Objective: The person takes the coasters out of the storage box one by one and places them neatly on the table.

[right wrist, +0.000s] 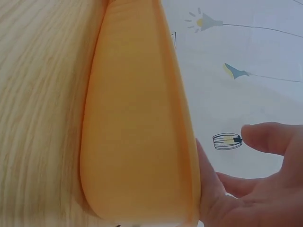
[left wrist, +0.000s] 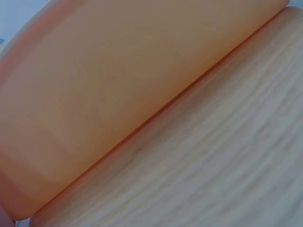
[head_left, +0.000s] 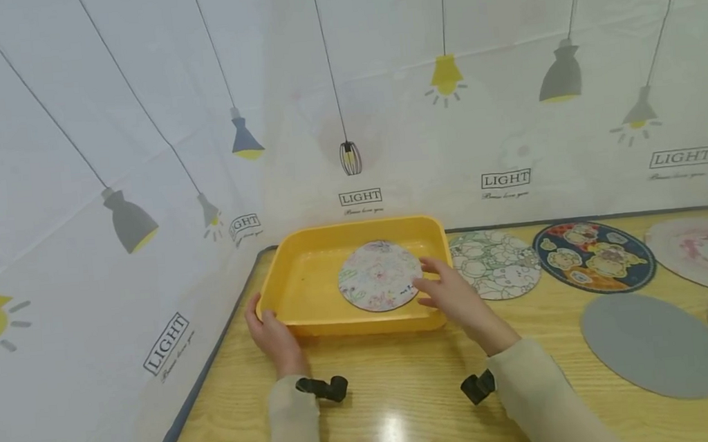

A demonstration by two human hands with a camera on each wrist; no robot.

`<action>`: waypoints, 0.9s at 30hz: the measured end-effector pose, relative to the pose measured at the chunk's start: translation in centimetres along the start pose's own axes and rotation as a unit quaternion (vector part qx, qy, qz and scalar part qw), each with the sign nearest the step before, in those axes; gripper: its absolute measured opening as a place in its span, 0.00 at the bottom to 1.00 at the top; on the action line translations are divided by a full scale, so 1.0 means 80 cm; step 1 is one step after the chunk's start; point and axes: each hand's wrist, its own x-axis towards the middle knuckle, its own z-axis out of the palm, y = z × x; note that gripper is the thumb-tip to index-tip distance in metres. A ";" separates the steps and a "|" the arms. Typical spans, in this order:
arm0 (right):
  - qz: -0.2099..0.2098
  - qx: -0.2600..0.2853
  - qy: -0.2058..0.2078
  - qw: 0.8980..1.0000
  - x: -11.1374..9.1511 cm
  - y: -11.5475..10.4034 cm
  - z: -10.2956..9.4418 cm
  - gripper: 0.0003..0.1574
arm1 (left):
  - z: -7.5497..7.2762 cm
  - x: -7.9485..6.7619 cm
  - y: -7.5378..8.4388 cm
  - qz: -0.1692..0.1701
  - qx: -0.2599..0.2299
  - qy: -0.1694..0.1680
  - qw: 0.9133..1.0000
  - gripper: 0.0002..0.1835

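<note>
A yellow plastic tray [head_left: 315,279] sits on the wooden table against the wall. Inside it, toward the right, lies a round mat [head_left: 378,278] with a pale floral pattern and a bit of dark writing. My left hand [head_left: 276,338] grips the tray's near left corner, its thumb over the rim. My right hand [head_left: 456,299] reaches over the tray's right end, fingertips right at the mat's edge. In the right wrist view that hand's thumb [right wrist: 265,136] stands apart from the fingers with nothing between them. The left wrist view shows mostly the tray's outer wall [left wrist: 123,80].
Right of the tray lie round mats: a green-line cartoon one [head_left: 497,265], a dark blue one [head_left: 594,257], a plain grey one [head_left: 656,346] and two pinkish ones [head_left: 706,249]. A white cloth printed with lamps [head_left: 396,120] rises behind the table and along its left side.
</note>
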 end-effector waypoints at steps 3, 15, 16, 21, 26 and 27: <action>0.011 0.018 -0.016 1.000 0.002 -0.003 -0.002 0.45 | -0.002 0.001 0.001 0.002 -0.001 -0.001 1.000 0.23; 0.035 0.053 -0.028 0.998 0.031 -0.005 0.000 0.46 | 0.000 -0.002 0.002 -0.004 -0.015 -0.014 1.000 0.23; 0.035 0.057 -0.025 0.997 0.034 -0.005 0.000 0.46 | 0.001 -0.002 0.002 -0.004 -0.013 -0.015 1.000 0.23; 0.035 0.056 -0.011 0.998 0.045 -0.005 0.001 0.43 | 0.002 -0.002 0.002 -0.002 -0.010 -0.014 1.000 0.24; 0.037 0.041 0.007 0.998 0.057 -0.006 0.007 0.41 | 0.000 -0.001 0.001 -0.001 -0.008 -0.013 1.000 0.24; 0.037 0.037 0.010 0.999 0.059 -0.006 0.008 0.40 | -0.001 0.000 0.001 0.000 -0.006 -0.014 1.000 0.24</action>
